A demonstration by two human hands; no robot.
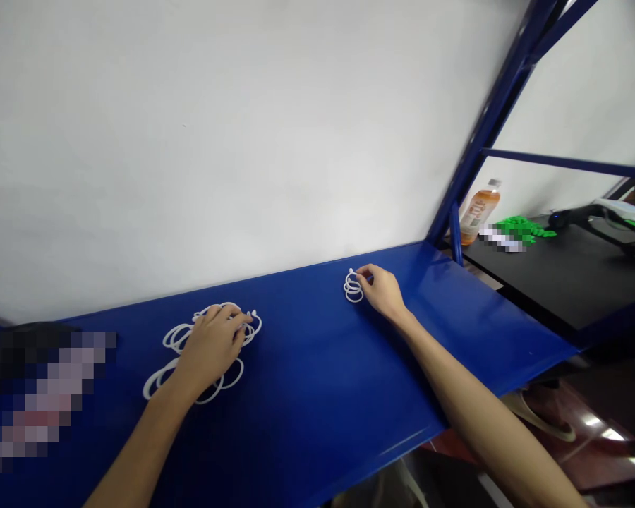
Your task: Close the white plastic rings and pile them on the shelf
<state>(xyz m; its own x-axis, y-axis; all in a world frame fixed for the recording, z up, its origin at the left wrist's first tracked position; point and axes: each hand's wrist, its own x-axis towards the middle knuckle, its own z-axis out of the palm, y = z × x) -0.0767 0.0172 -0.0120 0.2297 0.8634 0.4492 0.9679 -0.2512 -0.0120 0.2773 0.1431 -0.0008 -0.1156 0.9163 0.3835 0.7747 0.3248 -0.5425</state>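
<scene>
My left hand (214, 346) lies over a loose pile of white rings (231, 374), its fingers bent and spread across them. The index fingertip is close to a small white knob (253, 313) at the pile's right side. The palm and fingers hide part of the pile. Farther right, my right hand (382, 288) has thumb and index finger pinched at the upper edge of a small group of white rings (354, 296). A small knob shows on the white ring (351, 271) beside those fingertips. Both groups rest on a blue tabletop (301, 374).
A white wall (243, 141) rises behind the table. A blue metal frame (487, 120) stands at the right end. Beyond it, a black table (566, 282) holds a drink bottle (479, 212) and green pieces (523, 229). A dark item (26, 346) lies at far left.
</scene>
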